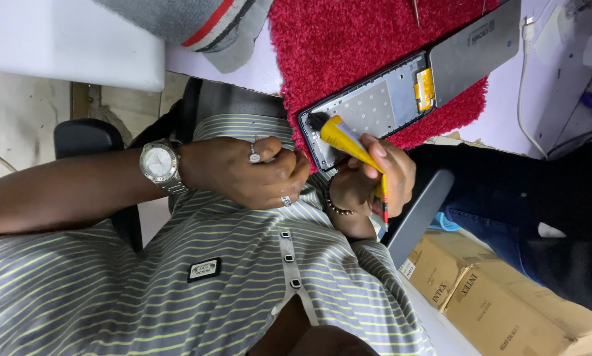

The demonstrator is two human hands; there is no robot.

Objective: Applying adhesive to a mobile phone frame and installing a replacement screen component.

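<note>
the right hand (375, 175) is closed around a yellow glue tube with a black nozzle (348, 142). the tube's long axis runs from the hand toward the opened phone frame (368, 109) on the red mat (348, 39), nozzle at the frame's near corner. the left hand (243, 171) is curled beside that corner; what it holds cannot be told.

Yellow glue tube with a black nozzle (340, 135) and a red crimped end. Opened phone frame (368, 109): dark rim, pale grey perforated inner plate, small yellow-orange patch. Deep red shaggy mat (348, 39) on a pale lilac table top (507, 125). Grey shirt (144, 283) with thin yellow-green stripes and dark buttons. Silver wristwatch (159, 163), white dial. Brown cardboard boxes (487, 303).
</note>
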